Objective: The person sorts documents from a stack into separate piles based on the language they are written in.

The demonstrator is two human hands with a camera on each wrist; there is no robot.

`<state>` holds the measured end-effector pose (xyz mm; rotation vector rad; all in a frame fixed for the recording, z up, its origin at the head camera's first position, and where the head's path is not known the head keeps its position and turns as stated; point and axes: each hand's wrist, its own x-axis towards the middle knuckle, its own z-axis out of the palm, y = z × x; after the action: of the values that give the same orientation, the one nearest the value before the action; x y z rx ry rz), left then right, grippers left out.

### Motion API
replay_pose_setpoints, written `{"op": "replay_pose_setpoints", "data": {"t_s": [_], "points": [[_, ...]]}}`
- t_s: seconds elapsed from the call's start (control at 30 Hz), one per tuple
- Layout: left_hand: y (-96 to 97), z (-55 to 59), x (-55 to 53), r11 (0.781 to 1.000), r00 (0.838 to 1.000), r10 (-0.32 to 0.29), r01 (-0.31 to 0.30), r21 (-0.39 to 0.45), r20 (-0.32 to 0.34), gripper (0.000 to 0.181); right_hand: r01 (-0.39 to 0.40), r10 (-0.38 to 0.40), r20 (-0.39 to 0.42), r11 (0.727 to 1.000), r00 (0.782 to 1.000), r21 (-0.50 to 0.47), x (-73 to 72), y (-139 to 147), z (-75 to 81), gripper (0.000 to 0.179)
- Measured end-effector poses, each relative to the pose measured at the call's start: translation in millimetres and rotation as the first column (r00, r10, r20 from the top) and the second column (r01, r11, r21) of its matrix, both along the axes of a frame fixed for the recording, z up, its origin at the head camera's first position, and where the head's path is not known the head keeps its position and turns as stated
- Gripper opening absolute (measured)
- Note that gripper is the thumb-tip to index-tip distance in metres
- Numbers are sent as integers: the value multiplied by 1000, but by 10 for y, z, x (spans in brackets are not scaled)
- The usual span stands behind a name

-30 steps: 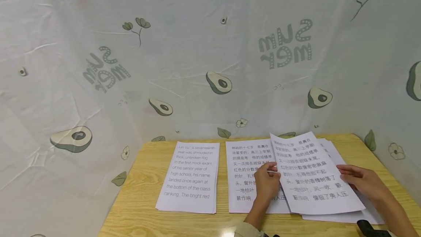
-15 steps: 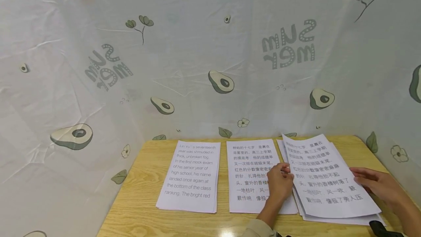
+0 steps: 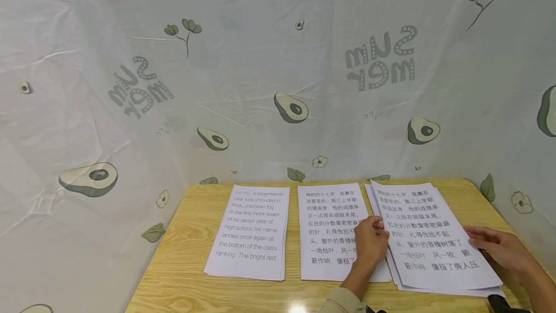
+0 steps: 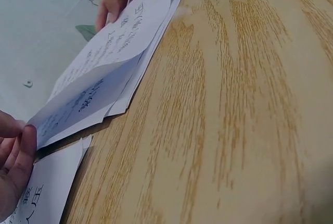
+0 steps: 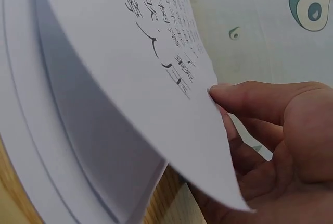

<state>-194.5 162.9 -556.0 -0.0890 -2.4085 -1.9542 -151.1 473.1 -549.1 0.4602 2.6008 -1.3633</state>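
A white sheet printed with Chinese characters (image 3: 427, 240) lies slightly raised over a right-hand stack of paper (image 3: 397, 279). My left hand (image 3: 371, 241) pinches the sheet's left edge between thumb and fingers, above the middle stack's right side. At the opposite edge, my right hand (image 3: 497, 248) pinches the sheet with its thumb on top, as the right wrist view shows with the thumb (image 5: 250, 99). In the left wrist view the sheet (image 4: 119, 41) bows upward, with another printed page (image 4: 93, 99) beneath it.
To the left of the held sheet lies a middle stack of Chinese-printed pages (image 3: 326, 250). A stack with English text (image 3: 247, 235) sits farther left. All rest on a wooden table (image 3: 173, 255), backed by a cloth with avocado prints (image 3: 243, 62).
Both hands have carried the sheet rightward, off the middle stack and over the right stack. Over the last half second it has sunk lower and lies flatter there.
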Motion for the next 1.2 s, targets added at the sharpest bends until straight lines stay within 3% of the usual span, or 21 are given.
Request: {"op": "replay_pose_setpoints", "data": {"t_s": [0.17,0.37,0.47,0.67,0.83,0.97,1.2], "points": [[-30,39,-6,1000,999,-5,5,16,32,33,7,-6,-4,999,1000,32,-5,-20,6,61],[-188,61,-53,1000,1000,9,-9,25,30,34,86,-58,-121,968,991,237,43,-178,91,53],[-312,60,-85,1000,1000,20,-21,23,22,35,76,-31,-159,957,987,281,55,-308,176,54],[-595,34,-124,999,999,49,-49,2,-2,35,-50,96,-165,963,982,264,30,-650,362,56],[-829,-7,-153,997,997,76,-76,1,-28,35,-130,184,-201,959,962,252,-37,-1025,411,49],[-1038,-21,-149,996,995,88,-89,-13,-42,35,-168,217,-235,963,947,212,-91,-1309,392,46],[-1357,-28,-154,994,994,89,-93,-55,-70,36,-204,230,-229,970,946,131,-190,-1693,319,44]]}}
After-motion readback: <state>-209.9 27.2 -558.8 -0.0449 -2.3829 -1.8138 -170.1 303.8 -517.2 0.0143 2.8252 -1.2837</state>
